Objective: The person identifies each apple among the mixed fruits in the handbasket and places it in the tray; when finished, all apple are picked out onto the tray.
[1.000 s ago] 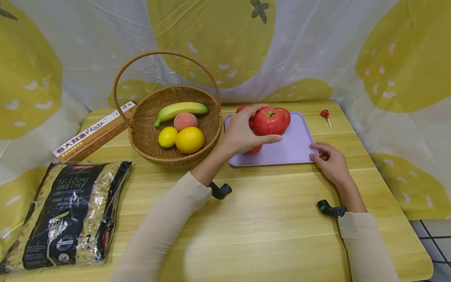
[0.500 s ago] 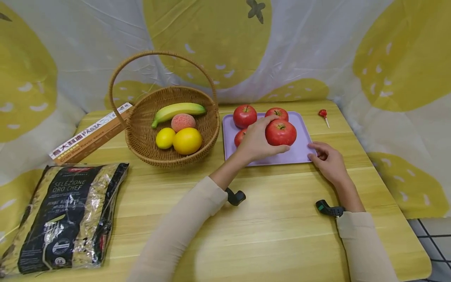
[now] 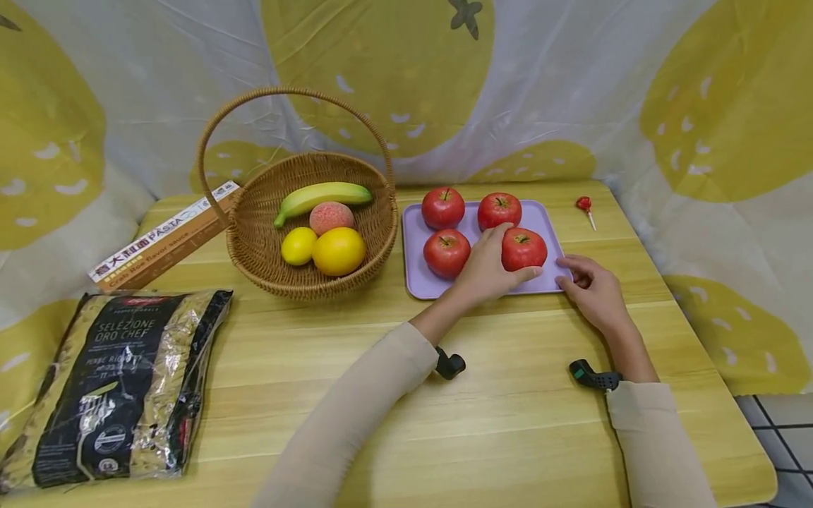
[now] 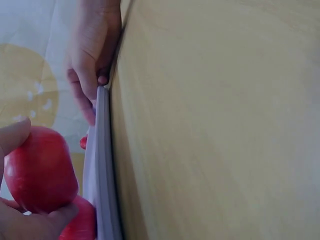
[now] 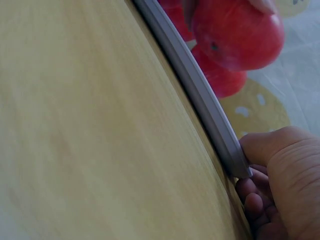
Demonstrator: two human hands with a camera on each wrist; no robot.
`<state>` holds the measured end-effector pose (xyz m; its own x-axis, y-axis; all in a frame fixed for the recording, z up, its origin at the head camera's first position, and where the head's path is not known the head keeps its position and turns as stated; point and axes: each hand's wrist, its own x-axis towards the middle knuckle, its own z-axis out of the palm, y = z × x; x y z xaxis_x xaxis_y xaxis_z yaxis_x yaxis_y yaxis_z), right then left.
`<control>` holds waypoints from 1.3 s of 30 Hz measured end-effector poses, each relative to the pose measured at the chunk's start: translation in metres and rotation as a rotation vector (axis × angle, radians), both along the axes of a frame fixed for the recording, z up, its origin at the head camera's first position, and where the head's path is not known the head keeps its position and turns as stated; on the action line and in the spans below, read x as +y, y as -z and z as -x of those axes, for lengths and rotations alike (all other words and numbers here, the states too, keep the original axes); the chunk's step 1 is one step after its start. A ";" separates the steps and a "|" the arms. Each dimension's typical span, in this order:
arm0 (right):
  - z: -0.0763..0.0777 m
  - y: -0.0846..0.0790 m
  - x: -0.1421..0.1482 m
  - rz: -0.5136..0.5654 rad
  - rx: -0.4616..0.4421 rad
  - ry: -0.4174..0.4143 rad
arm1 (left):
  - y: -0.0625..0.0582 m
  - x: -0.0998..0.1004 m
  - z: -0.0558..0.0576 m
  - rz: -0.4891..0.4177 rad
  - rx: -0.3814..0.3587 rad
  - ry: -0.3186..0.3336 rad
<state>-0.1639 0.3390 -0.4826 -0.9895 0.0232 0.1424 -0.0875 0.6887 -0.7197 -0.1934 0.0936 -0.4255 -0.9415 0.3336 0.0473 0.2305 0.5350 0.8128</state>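
My left hand (image 3: 492, 264) grips a red apple (image 3: 524, 249) at the front right of a lilac tray (image 3: 425, 287). In the left wrist view, thumb and fingers curl round this apple (image 4: 42, 170). The right wrist view shows its underside above the tray's rim (image 5: 200, 95). Three more red apples stand on the tray: one at back left (image 3: 442, 208), one at back right (image 3: 499, 210), one at front left (image 3: 447, 252). At the tray's front right corner, my right hand (image 3: 597, 293) pinches the edge between thumb and fingers.
Left of the tray stands a wicker basket (image 3: 254, 271) with a tall handle, holding a banana (image 3: 324, 199), a peach (image 3: 331, 217) and two yellow fruits. A pasta box (image 3: 165, 236) and a bag of penne (image 3: 121, 388) lie farther left. A red lollipop (image 3: 585, 206) lies right of the tray.
My left hand has carried the apple rightward and down to the tray's front right, uncovering the apples on the left. My right hand keeps its hold on the tray corner.
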 end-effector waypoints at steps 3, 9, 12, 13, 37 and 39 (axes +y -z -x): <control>0.001 0.000 0.000 0.001 0.009 -0.006 | 0.004 0.004 0.001 -0.016 -0.037 -0.063; -0.001 0.001 0.000 -0.002 0.011 -0.004 | 0.014 0.011 0.002 -0.035 -0.075 -0.118; -0.001 0.001 -0.001 0.000 0.011 -0.004 | 0.019 0.013 0.003 -0.024 -0.069 -0.135; -0.002 0.001 -0.001 -0.001 0.012 -0.005 | 0.020 0.013 0.004 -0.021 -0.065 -0.143; -0.002 -0.001 0.000 0.021 0.016 -0.010 | 0.006 -0.007 -0.014 0.083 -0.029 -0.004; -0.002 -0.001 0.000 0.022 0.016 -0.012 | 0.002 -0.017 -0.018 0.071 -0.028 0.035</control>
<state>-0.1624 0.3390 -0.4813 -0.9874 0.0142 0.1574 -0.1073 0.6713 -0.7334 -0.1749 0.0764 -0.4271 -0.9299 0.3679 -0.0043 0.2273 0.5837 0.7795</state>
